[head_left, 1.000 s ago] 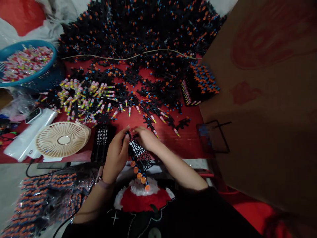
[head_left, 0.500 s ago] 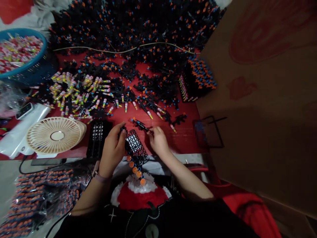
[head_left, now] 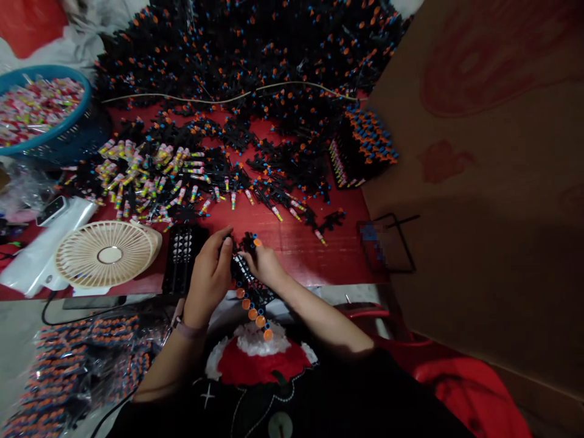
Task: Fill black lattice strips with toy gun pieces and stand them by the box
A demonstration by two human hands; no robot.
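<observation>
My left hand (head_left: 210,277) is closed on the upper left edge of a black perforated plastic rack (head_left: 261,295) at the table's front edge. A slanting row of orange and blue round tips (head_left: 253,314) runs along the rack's near left side. My right hand (head_left: 267,266) is closed over the rack, holding a small black toy gun (head_left: 249,241) whose orange and blue end sticks up past the fingers. The fingers hide the gun's other end. Beyond the hands lie loose black toy guns (head_left: 289,161), several bearing pink and yellow candy tubes (head_left: 277,213).
A cream fan (head_left: 108,254) and a second black rack (head_left: 179,258) stand to the left. A blue basket of candy tubes (head_left: 68,131) is at the far left. A filled rack (head_left: 365,149) leans by a large cardboard box (head_left: 479,243). Bagged toys (head_left: 59,371) lie below left.
My right hand has moved left and toward me, bringing the toy gun from beyond the rack to over it. The gun's orange end has turned. My left hand still grips the rack.
</observation>
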